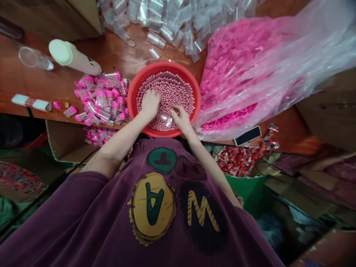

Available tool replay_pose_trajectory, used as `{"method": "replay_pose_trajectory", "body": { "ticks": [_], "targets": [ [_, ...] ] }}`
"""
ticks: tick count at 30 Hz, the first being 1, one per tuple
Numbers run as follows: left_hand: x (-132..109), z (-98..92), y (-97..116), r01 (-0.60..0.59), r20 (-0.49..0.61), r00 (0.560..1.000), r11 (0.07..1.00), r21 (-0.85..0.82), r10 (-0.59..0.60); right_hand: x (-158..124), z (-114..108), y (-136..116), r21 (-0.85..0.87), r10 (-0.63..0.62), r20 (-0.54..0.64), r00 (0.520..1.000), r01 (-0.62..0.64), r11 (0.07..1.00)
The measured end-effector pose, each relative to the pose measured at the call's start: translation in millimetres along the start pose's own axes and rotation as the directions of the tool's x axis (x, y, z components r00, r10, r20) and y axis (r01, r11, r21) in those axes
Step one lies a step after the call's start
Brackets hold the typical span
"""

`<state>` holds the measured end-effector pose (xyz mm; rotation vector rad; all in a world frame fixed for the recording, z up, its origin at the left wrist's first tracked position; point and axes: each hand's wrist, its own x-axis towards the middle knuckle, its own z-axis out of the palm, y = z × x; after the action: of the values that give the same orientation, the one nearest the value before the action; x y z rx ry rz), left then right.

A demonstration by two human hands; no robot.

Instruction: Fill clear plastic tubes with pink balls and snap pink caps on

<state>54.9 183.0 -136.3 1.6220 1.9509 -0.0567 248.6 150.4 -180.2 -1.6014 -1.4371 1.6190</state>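
Small round pink beads point(178, 92), dull-surfaced and nearly uniform in size, fill much of a red basin point(164, 66) at the centre of the frame, crowding around a few clear tubes point(168, 121) in the basin's lower part. We see the left hand point(151, 104) dipped into the beads, fingers curled down among them; whether it grasps any, we cannot tell. The right hand point(181, 118), just right of the clear tubes, bends its fingers toward them, though we cannot make out whether it grips one. The basin sits at the near edge of the table point(119, 55), close to the purple shirt point(183, 218), presumably so both forearms reach in without stretching. Other goods, we judge, ring it for easy reach: bead-filled tubes with pink caps point(102, 96) pile up on the left, loose clear tubes point(172, 16) spread across the top of the frame, and a translucent bag point(244, 66) bulges with bright pink pieces at right. Farther out, we find a white bottle point(75, 58) and a clear cup point(33, 59) at upper left, a phone point(247, 135) below the bag, and red wrapped pieces point(236, 161) at lower right.
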Motion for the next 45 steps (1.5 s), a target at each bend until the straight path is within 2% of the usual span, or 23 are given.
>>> {"method": "replay_pose_trajectory", "body": {
  "ticks": [2, 4, 8, 10, 13, 17, 20, 22, 25, 27, 29, 32, 34, 36, 39, 41, 43, 45],
  "targets": [
    [16.3, 5.1, 3.4, -0.031, -0.011, 0.999, 1.0, 0.002, 0.031, -17.3, -13.4, -0.5, -0.025, -0.018, 0.002, 1.0, 0.018, 1.0],
    [28.9, 19.7, 11.8, -0.083, 0.0, 0.997, 0.995, -0.051, 0.083, -30.7, -20.8, -1.5, -0.027, -0.03, 0.001, 1.0, 0.03, 0.999],
    [43.8, 57.2, 29.6, -0.131, 0.006, 0.99, 0.949, -0.286, 0.138, -39.7, -21.6, -3.4, -0.057, -0.066, 0.008, 0.998, 0.066, 0.996],
    [47.1, 66.8, 30.7, -0.113, 0.006, 0.992, 0.905, -0.41, 0.126, -38.7, -20.7, -2.8, -0.047, -0.077, 0.002, 0.997, 0.077, 0.996],
    [44.0, 63.3, 19.9, -0.134, -0.016, 0.988, 0.813, -0.567, 0.151, -35.6, -22.5, 0.4, 0.026, -0.057, -0.019, 0.998, 0.058, 0.998],
    [21.9, 46.2, -0.6, -0.248, -0.107, 0.963, 0.665, -0.705, 0.247, -28.6, -29.1, -0.7, 0.128, -0.023, -0.074, 0.997, 0.033, 0.991],
    [1.7, 39.6, -7.2, -0.22, -0.072, 0.957, 0.547, -0.808, 0.28, -21.3, -32.0, -12.8, 0.149, -0.082, -0.091, 0.993, 0.095, 0.984],
    [-8.1, 37.9, -7.5, -0.201, -0.055, 0.959, 0.529, -0.824, 0.278, -16.5, -30.8, -22.8, 0.131, -0.137, -0.072, 0.988, 0.145, 0.981],
    [-15.2, 37.6, -6.3, -0.232, -0.094, 0.963, 0.604, -0.763, 0.251, -9.4, -24.4, -32.2, 0.122, -0.183, -0.033, 0.982, 0.186, 0.975],
    [-16.3, 39.7, -6.1, -0.225, -0.128, 0.971, 0.602, -0.766, 0.201, -5.3, -19.7, -33.4, 0.219, -0.102, -0.035, 0.994, 0.107, 0.97],
    [-17.3, 44.4, -6.2, -0.173, -0.124, 0.984, 0.513, -0.841, 0.129, -2.8, -16.3, -32.8, 0.408, 0.058, -0.017, 0.998, -0.047, 0.912],
    [-23.2, 54.2, -3.4, -0.068, -0.046, 0.996, 0.32, -0.945, 0.076, -2.4, -13.0, -33.4, 0.66, 0.258, 0.115, 0.959, -0.268, 0.702],
    [-29.7, 60.4, 1.8, -0.027, -0.01, 0.998, 0.261, -0.965, 0.064, -3.5, -10.1, -35.4, 0.737, 0.32, 0.19, 0.928, -0.35, 0.579],
    [-35.2, 64.1, 8.1, -0.018, -0.013, 1.0, 0.298, -0.954, 0.018, -5.3, -6.4, -37.7, 0.758, 0.359, 0.24, 0.902, -0.405, 0.511],
    [-34.8, 59.5, 12.0, -0.047, -0.068, 0.997, 0.478, -0.877, -0.027, -12.5, -1.5, -41.2, 0.699, 0.411, 0.33, 0.85, -0.513, 0.498],
    [-27.0, 47.7, 8.0, -0.085, -0.115, 0.993, 0.638, -0.765, -0.006, -22.9, -1.4, -42.9, 0.629, 0.406, 0.361, 0.839, -0.541, 0.559],
    [-13.9, 31.3, 0.5, -0.113, -0.134, 0.99, 0.812, -0.573, 0.043, -37.5, -7.1, -41.9, 0.544, 0.345, 0.354, 0.869, -0.492, 0.679],
    [2.1, 15.8, -5.7, -0.113, -0.076, 0.993, 0.939, -0.325, 0.093, -54.6, -22.1, -34.0, 0.466, 0.262, 0.314, 0.913, -0.389, 0.795]
  ]
}}
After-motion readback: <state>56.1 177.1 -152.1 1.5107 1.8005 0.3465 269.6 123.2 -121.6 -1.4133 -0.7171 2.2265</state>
